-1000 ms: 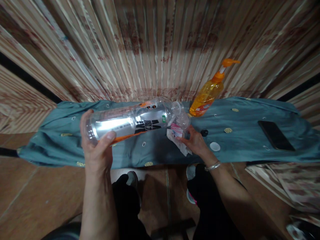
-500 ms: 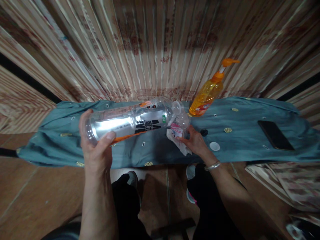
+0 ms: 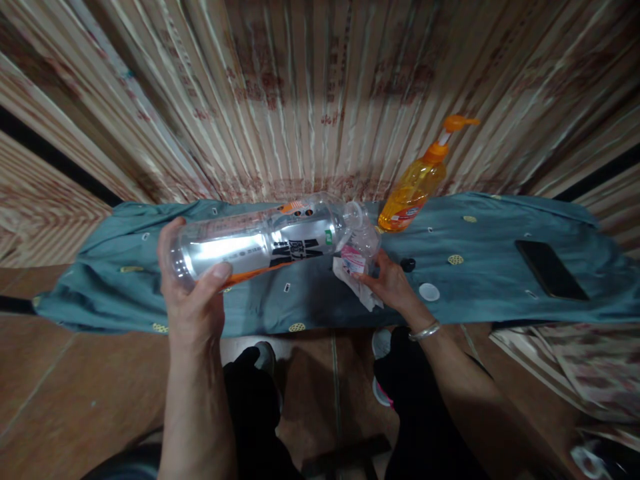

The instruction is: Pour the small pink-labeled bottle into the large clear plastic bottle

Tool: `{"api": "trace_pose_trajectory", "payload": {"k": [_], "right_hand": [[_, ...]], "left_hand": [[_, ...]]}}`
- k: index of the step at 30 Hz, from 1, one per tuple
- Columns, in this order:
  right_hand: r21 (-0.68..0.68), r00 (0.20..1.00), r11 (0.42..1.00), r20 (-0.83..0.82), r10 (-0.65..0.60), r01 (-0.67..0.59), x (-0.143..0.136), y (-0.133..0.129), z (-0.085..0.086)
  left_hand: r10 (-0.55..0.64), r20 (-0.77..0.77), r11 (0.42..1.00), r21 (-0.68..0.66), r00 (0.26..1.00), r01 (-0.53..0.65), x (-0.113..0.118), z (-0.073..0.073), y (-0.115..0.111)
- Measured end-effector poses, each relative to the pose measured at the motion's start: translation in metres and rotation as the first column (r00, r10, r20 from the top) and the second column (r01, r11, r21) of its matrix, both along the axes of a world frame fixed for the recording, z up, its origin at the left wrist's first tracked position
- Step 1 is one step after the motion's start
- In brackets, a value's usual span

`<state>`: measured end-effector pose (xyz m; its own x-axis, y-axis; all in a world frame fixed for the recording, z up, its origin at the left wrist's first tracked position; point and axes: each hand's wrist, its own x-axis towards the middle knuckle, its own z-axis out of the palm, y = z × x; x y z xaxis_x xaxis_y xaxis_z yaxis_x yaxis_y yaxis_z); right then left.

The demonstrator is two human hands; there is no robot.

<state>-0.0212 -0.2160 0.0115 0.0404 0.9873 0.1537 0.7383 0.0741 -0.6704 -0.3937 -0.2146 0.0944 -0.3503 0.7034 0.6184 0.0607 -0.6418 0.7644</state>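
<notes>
My left hand [image 3: 193, 293] is wrapped round the base of a large clear plastic bottle [image 3: 300, 240] with a silver and orange label. The bottle is tilted on its side, its mouth pointing right at the mouth of a smaller clear bottle [image 3: 367, 241] with a pink label. Whether the two mouths touch, I cannot tell. The small bottle is gripped by my right hand [image 3: 387, 280], fingers closed round its lower side. A crumpled white tissue [image 3: 356, 285] lies against the small bottle below that hand.
An orange pump bottle [image 3: 415, 190] of yellow liquid stands behind my right hand. A black cap [image 3: 408, 265] and a white cap [image 3: 429, 292] lie on the teal cloth [image 3: 260, 300]. At the right rests a black phone [image 3: 550, 269]. Striped curtain [image 3: 300, 100] hangs behind.
</notes>
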Motion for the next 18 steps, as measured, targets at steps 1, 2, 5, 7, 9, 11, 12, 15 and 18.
{"api": "trace_pose_trajectory", "payload": {"k": [1,2,5,7,9,11,12,15,18], "right_hand": [[0.004,1.000,1.000,0.000,-0.001,0.001,0.0001,0.0003,-0.0006],[0.006,1.000,1.000,0.002,-0.003,0.003,0.0002,0.0006,-0.0011],[-0.003,1.000,1.000,0.011,-0.010,0.010,-0.0002,0.0015,-0.0022],[-0.019,1.000,1.000,0.017,-0.020,0.020,-0.0008,0.0018,-0.0026],[-0.023,0.999,0.999,0.014,-0.032,0.032,-0.0015,0.0020,-0.0031],[-0.012,0.999,0.999,0.002,-0.037,0.037,-0.0020,0.0020,-0.0037],[-0.004,0.999,0.999,-0.004,-0.036,0.036,-0.0022,0.0019,-0.0039],[0.002,0.999,1.000,-0.018,-0.029,0.029,-0.0032,0.0016,-0.0036],[-0.021,0.999,0.999,-0.024,-0.031,0.030,-0.0047,0.0014,-0.0021]], "left_hand": [[0.000,0.004,1.000,0.000,1.000,0.000,-0.0008,-0.0004,0.0003],[0.001,0.006,1.000,0.001,1.000,-0.001,-0.0016,-0.0010,0.0008],[0.008,0.004,1.000,-0.002,1.000,-0.008,-0.0036,-0.0029,0.0024],[0.013,-0.005,1.000,-0.003,1.000,-0.013,-0.0039,-0.0038,0.0032],[0.016,-0.013,1.000,-0.001,1.000,-0.016,-0.0035,-0.0039,0.0036],[0.013,-0.015,1.000,0.001,1.000,-0.013,-0.0032,-0.0036,0.0039],[0.011,-0.015,1.000,0.001,1.000,-0.011,-0.0033,-0.0035,0.0039],[0.009,-0.018,1.000,-0.001,1.000,-0.009,-0.0048,-0.0036,0.0039],[0.014,-0.029,1.000,-0.002,0.999,-0.014,-0.0070,-0.0045,0.0036]]}}
